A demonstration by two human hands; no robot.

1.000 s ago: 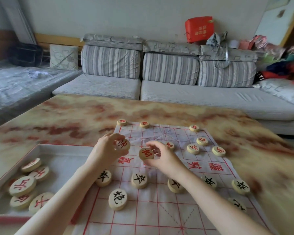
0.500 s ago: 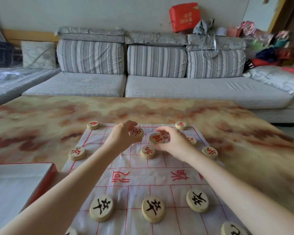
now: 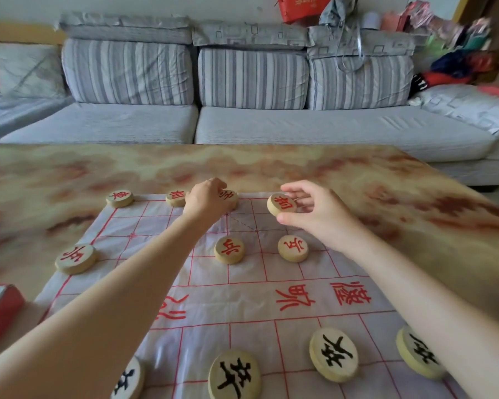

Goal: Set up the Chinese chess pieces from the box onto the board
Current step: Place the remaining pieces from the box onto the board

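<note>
Here, I log both hands out over the far side of the board (image 3: 208,283), a white sheet with red lines spread on the marbled table (image 3: 271,168).

The left hand (image 3: 206,198) sits at the far edge line, near its middle. Its fingers are curled down round a covered red piece (image 3: 228,196). Only part of the face shows past the knuckles, and the piece looks flat on the sheet.

The right hand (image 3: 320,211) pinches a tilted red piece (image 3: 282,204), thumb below and fingertips above, with its face turned toward the camera. It is near the left hand's piece, on the right of it. I cannot tell whether its lower rim touches the sheet.

Far row, left of the left hand: a corner red piece (image 3: 119,198), then a second red piece (image 3: 175,198) just beside the hand.

One row nearer, all flat:
- an edge red piece (image 3: 75,258) at the sheet's left border
- a centre red piece (image 3: 229,249) between the forearms
- a right red piece (image 3: 293,248), also between the forearms

Black pieces (image 3: 334,357) lie flat along the near row. Four are in view, some cut by the frame.

The box (image 3: 0,309) shows only a red-sided corner at the left frame edge, beside the board's near-left side. I cannot see its inside.

A grey striped sofa (image 3: 242,82) stands behind the table.
</note>
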